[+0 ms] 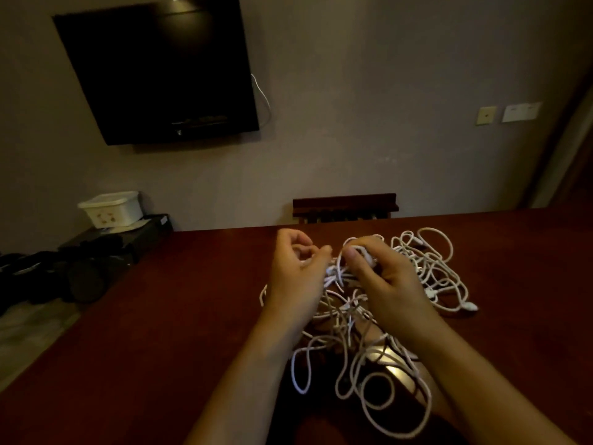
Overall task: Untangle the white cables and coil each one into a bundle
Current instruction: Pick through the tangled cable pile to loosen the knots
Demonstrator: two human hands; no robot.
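The left hand is raised over the table, its fingers curled in toward the thumb as if pinching a short run of cord. Blur hides the contact, so the pinch is a judgement rather than something seen.

Just to its right, the right hand has its thumb and fingers closed on a white loop at the top of the heap. The two hands stand close together, with a small gap between the fingertips and a strand apparently running across it.

The white cables lie in one loose tangle under and around both hands. The heap starts at the near edge of the table, where large loops hang over a dark shiny object I cannot identify. It passes beneath the wrists and spreads toward the far right. Taken whole, its long axis runs from the near edge up and rightward toward the far edge.

No single cable shows a clear direction, because the strands cross each other everywhere. One white plug lies on the table at the right fringe of the heap, pointing right and well apart from both hands. The right hand is the nearer one to it.

In my judgement the untangling has barely begun and no bundle exists yet. The next pull depends on drawing the held strand away from the knot, probably by spreading the hands left and right.
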